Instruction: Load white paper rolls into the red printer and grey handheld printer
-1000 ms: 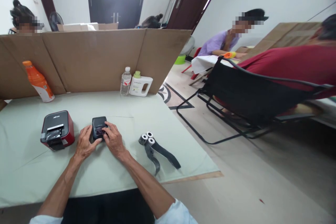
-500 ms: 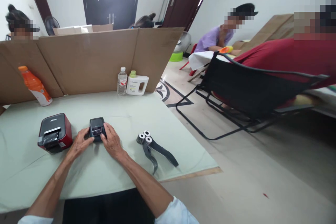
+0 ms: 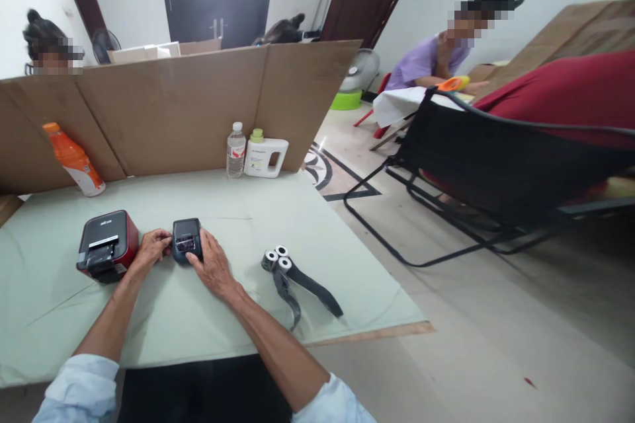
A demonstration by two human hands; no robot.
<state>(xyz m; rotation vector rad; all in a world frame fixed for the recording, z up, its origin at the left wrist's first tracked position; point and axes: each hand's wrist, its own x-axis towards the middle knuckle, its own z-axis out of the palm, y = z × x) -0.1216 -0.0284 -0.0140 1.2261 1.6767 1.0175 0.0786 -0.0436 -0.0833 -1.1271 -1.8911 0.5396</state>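
Observation:
A small black label printer (image 3: 187, 240) with a dark window on its face stands on the cloth-covered table. My right hand (image 3: 214, 261) grips its right side, thumb on the front lower edge. Just off its left side, my left hand (image 3: 153, 248) has its fingers drawn together in a pinch; whatever may be between the fingertips is hidden. Left of that hand sits a larger black and red label printer (image 3: 108, 246) with a dark strip at its front slot. Several white-cored rolls (image 3: 282, 258) with loose black tails lie to the right.
A cardboard partition (image 3: 188, 112) closes off the table's far side. Before it stand an orange bottle (image 3: 77, 162), a water bottle (image 3: 236, 152) and a white jug (image 3: 266, 157). A black folding chair (image 3: 491, 165) is on the right, with people seated beyond.
My left hand has pulled back from the small printer's side and curled its fingers into a pinch. My right hand keeps its grip. The view has shifted slightly left.

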